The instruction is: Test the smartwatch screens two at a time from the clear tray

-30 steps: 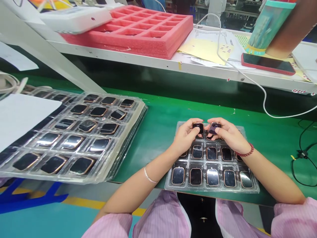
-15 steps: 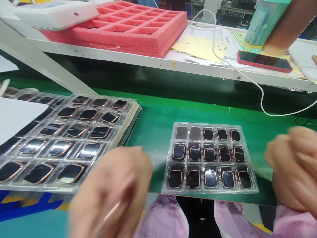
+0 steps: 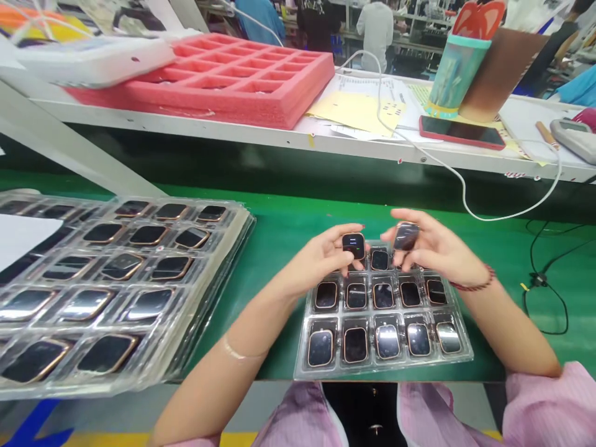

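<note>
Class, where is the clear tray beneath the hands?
The clear tray lies right of centre in the head view, on the green tabletop, right of the stacked trays, with left hand and right hand above its far row.

Bright, even light over a green desk [image 3: 274, 239], with glare on the screens [image 3: 86, 304].
Light seems to fall from above, leaving deep shadow under the shelf [image 3: 354, 149] along the desk's far edge. White streaks cross several screens toward the left edge, and one tray screen [image 3: 388, 340] by the near edge shines pale. The watch [image 3: 406, 237] in the right hand [image 3: 433, 249] is smeared by blur. Past the far edge, people [image 3: 375, 28] look soft, and the cup [image 3: 459, 77] leans, stretched by the wide lens.
</note>
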### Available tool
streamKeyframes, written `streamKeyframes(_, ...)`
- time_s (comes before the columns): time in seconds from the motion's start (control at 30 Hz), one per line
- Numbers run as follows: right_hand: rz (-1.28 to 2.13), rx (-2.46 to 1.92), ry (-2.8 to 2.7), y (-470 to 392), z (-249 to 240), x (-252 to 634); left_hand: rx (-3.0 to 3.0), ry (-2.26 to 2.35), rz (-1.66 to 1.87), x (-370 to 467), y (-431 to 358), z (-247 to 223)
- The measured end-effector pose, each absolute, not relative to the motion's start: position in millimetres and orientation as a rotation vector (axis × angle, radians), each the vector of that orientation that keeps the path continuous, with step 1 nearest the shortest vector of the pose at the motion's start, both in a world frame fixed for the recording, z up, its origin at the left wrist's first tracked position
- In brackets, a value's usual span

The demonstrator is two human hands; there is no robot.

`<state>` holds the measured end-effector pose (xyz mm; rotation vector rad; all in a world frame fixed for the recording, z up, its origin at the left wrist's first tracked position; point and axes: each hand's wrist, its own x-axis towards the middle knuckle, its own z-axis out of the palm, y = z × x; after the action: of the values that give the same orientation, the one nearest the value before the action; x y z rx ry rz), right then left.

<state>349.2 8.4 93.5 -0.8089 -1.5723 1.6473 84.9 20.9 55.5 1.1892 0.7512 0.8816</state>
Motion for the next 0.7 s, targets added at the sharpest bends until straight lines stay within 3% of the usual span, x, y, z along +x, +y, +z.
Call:
streamKeyframes(0.23,1.536,-0.981,-1.536,53,28,334,1.307,1.019,0.971,106,36,12)
streamKeyframes(0.7,1.665,-0.958,-1.356,48,18,320,1.337,1.031,0.971,97,27,25)
